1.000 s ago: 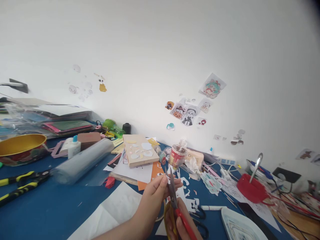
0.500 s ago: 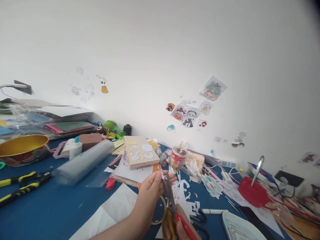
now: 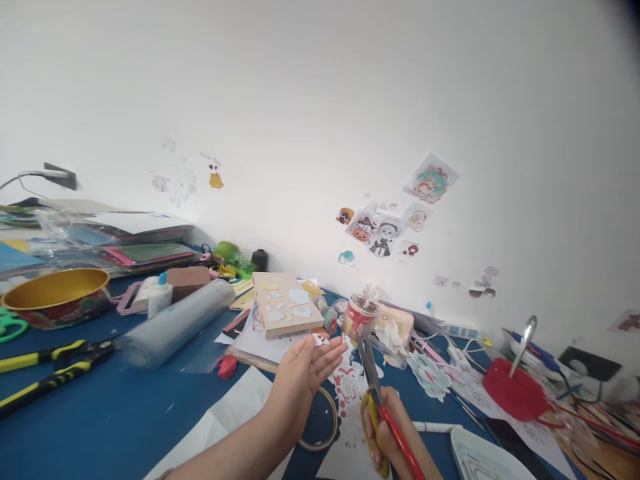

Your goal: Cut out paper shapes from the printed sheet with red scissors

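My left hand [image 3: 301, 373] is raised over the blue table [image 3: 100, 420] with the palm turned up and the fingers stretched out. A small paper cut-out [image 3: 320, 339] with red marks lies on its fingertips. My right hand [image 3: 387, 437] grips the red and yellow handles of a pair of scissors [image 3: 374, 387], blades pointing up and apart from the left hand. Below the hands lie a printed white sheet [image 3: 345, 393] and a wooden hoop [image 3: 325, 427].
A wooden block [image 3: 285, 303] with paper bits, a red cup [image 3: 357, 317], a clear roll [image 3: 175, 323], a glue bottle [image 3: 160, 297], a gold bowl [image 3: 55, 293], pliers [image 3: 50, 367] and a red container with a spoon [image 3: 515, 393] crowd the table. Stickers [image 3: 385, 227] dot the wall.
My left hand has opened from a pinch near the blades to a flat palm with the cut-out on it. The scissors have moved right, away from it.
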### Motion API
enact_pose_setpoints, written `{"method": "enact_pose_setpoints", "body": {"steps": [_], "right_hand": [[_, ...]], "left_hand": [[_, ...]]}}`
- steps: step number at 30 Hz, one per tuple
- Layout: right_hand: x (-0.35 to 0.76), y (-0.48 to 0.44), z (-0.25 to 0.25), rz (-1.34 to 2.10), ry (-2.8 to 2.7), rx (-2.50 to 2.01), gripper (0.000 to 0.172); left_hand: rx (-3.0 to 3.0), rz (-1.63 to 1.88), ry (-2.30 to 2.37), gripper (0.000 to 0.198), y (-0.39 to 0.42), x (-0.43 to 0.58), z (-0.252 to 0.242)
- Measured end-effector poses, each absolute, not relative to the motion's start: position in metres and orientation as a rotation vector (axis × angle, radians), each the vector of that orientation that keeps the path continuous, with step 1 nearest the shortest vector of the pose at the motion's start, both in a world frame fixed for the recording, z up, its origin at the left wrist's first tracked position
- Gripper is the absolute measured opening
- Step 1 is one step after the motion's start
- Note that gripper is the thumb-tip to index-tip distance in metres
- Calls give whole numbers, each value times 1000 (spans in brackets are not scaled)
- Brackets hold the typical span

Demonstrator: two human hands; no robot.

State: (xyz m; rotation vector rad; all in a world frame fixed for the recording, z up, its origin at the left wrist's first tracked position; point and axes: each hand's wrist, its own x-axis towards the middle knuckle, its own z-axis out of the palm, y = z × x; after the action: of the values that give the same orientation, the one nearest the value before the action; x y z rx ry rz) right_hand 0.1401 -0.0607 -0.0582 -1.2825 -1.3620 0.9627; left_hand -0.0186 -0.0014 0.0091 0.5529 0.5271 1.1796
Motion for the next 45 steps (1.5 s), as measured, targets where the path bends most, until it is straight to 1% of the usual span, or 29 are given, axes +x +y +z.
{"method": "enact_pose_setpoints", "body": {"steps": [4, 6, 8, 10, 11, 14, 18, 22, 27, 30, 32, 34, 36, 38, 41, 45], "right_hand": [[152, -52, -65, 954, -1325, -1321, 47], [156, -54, -65, 823, -1313, -1360, 38], [157, -59, -59, 591, -1335, -1475, 31], [157, -64, -48, 356, -1400, -1666, 29], [157, -66, -42, 291, -1443, -1777, 27], [160, -68, -29, 167, -1509, -2056, 18], [171, -64, -32, 85, -1655, -2190, 15], [179, -63, -40, 98, -1784, -2255, 12], [181, -67, -37, 186, -1858, -2198, 21], [180, -69, -32, 100, -1827, -2157, 24], [174, -71, -28, 44, -1835, -2077, 21], [163, -75, -25, 157, -1983, -1908, 17], [149, -81, -23, 400, -2217, -1718, 17], [138, -86, -23, 542, -2362, -1653, 18], [131, -89, -26, 565, -2423, -1666, 19], [133, -87, -31, 530, -2449, -1673, 14]], "left_hand": [[570, 1122, 526, 12, 1, -20, 10], [602, 1124, 549, 12, 5, -21, 9], [645, 1129, 576, 14, 10, -22, 7], [684, 1129, 605, 16, 15, -23, 4], [694, 1130, 611, 17, 18, -23, 2], [718, 1124, 644, 20, 24, -23, -3], [766, 1071, 727, 20, 26, -22, -7], [785, 1020, 734, 20, 24, -19, -11], [802, 1016, 735, 20, 25, -19, -12], [793, 1030, 742, 20, 27, -20, -11], [789, 1036, 736, 19, 28, -20, -11], [786, 1037, 723, 17, 28, -20, -12], [782, 1033, 712, 15, 28, -19, -12], [781, 1019, 715, 16, 27, -19, -12], [803, 1003, 719, 19, 27, -19, -12], [810, 1014, 724, 17, 26, -18, -11]]}}
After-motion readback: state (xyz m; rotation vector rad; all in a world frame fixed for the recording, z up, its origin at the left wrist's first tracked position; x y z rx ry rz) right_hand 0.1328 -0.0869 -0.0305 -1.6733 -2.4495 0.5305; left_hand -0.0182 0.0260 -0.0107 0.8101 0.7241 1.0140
